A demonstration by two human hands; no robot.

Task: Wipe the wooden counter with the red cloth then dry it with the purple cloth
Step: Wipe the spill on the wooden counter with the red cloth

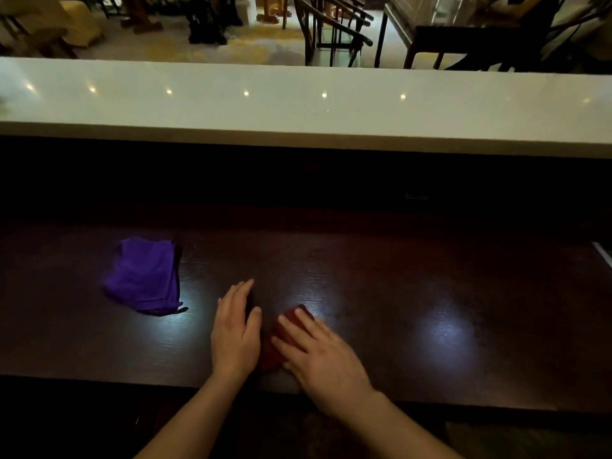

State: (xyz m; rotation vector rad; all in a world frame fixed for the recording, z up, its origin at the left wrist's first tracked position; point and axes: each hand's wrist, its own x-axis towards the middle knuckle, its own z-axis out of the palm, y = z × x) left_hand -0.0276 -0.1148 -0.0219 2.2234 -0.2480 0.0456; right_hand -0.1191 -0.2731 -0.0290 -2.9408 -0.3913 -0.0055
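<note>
The dark wooden counter (414, 293) runs left to right in front of me. A bunched red cloth (275, 349) lies near its front edge, mostly covered by my right hand (321, 356), which presses flat on it with fingers spread. My left hand (235, 332) rests flat on the wood just left of the red cloth, fingers together, holding nothing. A crumpled purple cloth (144, 274) lies on the counter further left, apart from both hands.
A raised white ledge (298, 104) runs along the back of the counter, with a dark recess below it. Beyond it stand dark wooden chairs (331, 31) and a dark side table (463, 38). A pale strip (602, 256) shows at the counter's right end.
</note>
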